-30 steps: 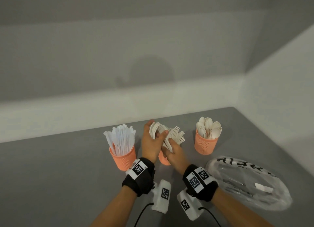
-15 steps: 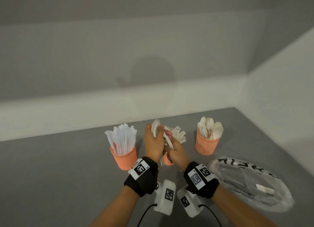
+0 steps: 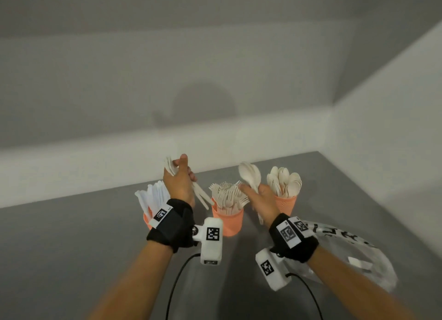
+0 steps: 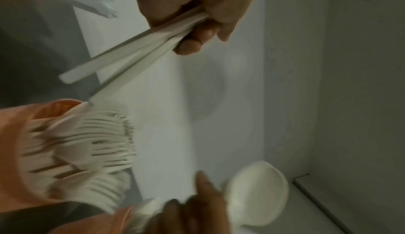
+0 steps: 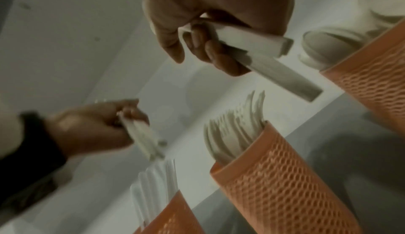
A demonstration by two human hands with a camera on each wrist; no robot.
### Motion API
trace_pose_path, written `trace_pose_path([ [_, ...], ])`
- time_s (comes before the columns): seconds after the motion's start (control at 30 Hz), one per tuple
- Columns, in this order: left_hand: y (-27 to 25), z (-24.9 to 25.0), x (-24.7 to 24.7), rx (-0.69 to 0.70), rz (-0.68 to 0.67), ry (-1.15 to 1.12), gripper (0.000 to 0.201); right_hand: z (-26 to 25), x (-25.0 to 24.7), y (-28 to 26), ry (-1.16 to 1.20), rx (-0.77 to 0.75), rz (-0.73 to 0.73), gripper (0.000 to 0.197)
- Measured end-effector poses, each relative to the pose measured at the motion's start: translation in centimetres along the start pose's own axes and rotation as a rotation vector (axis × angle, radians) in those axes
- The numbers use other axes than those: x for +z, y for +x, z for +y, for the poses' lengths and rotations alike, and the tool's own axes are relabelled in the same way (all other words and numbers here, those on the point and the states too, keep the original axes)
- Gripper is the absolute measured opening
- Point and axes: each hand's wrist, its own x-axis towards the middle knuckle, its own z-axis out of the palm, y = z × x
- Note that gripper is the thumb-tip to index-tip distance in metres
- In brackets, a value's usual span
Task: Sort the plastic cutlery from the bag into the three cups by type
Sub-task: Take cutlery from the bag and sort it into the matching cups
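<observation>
Forks [image 3: 228, 197] fill the middle orange cup [image 3: 228, 221], and that cup is your landmark on the grey table [image 3: 71, 248]. From the head camera, your left hand [image 3: 178, 185] is raised up and to the left of it, fingers curled round a small bundle of white cutlery [image 3: 189, 185] whose handles slant down toward its rim. Behind that hand stands the cup of knives [image 3: 153, 196]. Your right hand [image 3: 263, 200] is lifted just right of the middle cup, grasping a few spoons [image 3: 251, 176] with bowls up. Beyond it sits the spoon cup [image 3: 285, 203], and the plastic bag [image 3: 358, 255] lies further right, nearer you.

On the left wrist camera, your fingers [image 4: 197, 35] clamp several flat white handles [image 4: 131, 57] that point down at the fork cup [image 4: 26, 151]; the picture is blurred.

On the right wrist camera, your fingers [image 5: 210, 47] wrap the spoon handles [image 5: 274, 64] above the mesh fork cup [image 5: 285, 185], with the spoon cup [image 5: 372, 75] to its right and the knife cup [image 5: 171, 217] to its left.
</observation>
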Motion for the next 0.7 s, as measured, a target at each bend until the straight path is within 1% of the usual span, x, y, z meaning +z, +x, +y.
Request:
trace_pose_path([
  [0.07,0.0,-1.1,-0.2,-0.022,0.025,0.001,0.025,-0.7,-1.2,0.9,0.061,0.004,0.172,0.031],
  [0.13,0.0,-1.8,-0.2,-0.069,0.058,-0.031,0.027,-1.3,-2.7,2.0,0.108,-0.012,0.349,0.035],
  [0.17,0.0,-2.1,-0.1,-0.096,0.074,-0.059,0.028,-1.7,-3.3,2.4,0.130,-0.025,0.416,0.036],
  [0.23,0.1,-2.5,0.2,-0.137,0.094,-0.103,0.028,-2.5,-4.6,3.2,0.175,-0.052,0.494,0.038],
  [0.33,0.4,-3.0,0.6,-0.147,0.089,-0.099,0.029,-3.1,-5.8,4.3,0.269,-0.074,0.555,0.040],
  [0.43,0.7,-3.7,0.8,-0.133,0.078,-0.084,0.030,-2.0,-6.2,5.4,0.268,-0.056,0.606,0.043],
  [0.57,1.0,-4.4,0.9,-0.115,0.087,-0.045,0.027,-0.2,-6.3,6.2,0.269,-0.030,0.607,0.045],
  [0.7,0.9,-4.8,1.1,-0.063,0.071,0.014,0.027,0.5,-6.1,6.1,0.259,-0.019,0.603,0.043],
])
